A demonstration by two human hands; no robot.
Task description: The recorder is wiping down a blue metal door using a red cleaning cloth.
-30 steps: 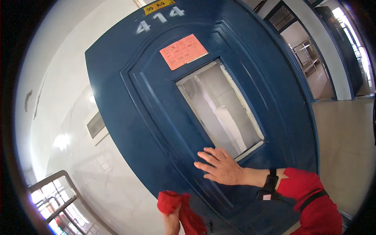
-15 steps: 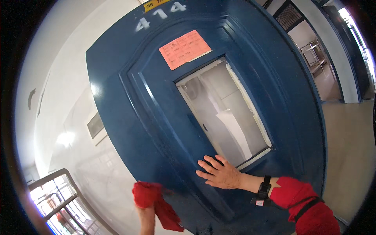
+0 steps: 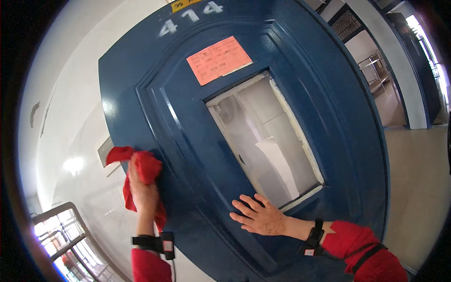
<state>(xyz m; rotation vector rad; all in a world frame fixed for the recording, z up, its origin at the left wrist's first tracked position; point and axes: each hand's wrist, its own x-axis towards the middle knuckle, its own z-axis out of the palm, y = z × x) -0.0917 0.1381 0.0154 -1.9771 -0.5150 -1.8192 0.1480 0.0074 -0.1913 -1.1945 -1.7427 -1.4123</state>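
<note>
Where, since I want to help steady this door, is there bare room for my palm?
Bare blue door shows between the window and the right edge, and between the pink note and the upper left corner. Crowded: the left edge where the left hand holds the red cloth, and the window's lower left corner, by the right hand.

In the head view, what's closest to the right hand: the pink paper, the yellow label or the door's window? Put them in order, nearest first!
From the right hand:
1. Window: just above it, in the blue door.
2. Pink paper: above the window.
3. Yellow label: up top, partly cut off.
</note>
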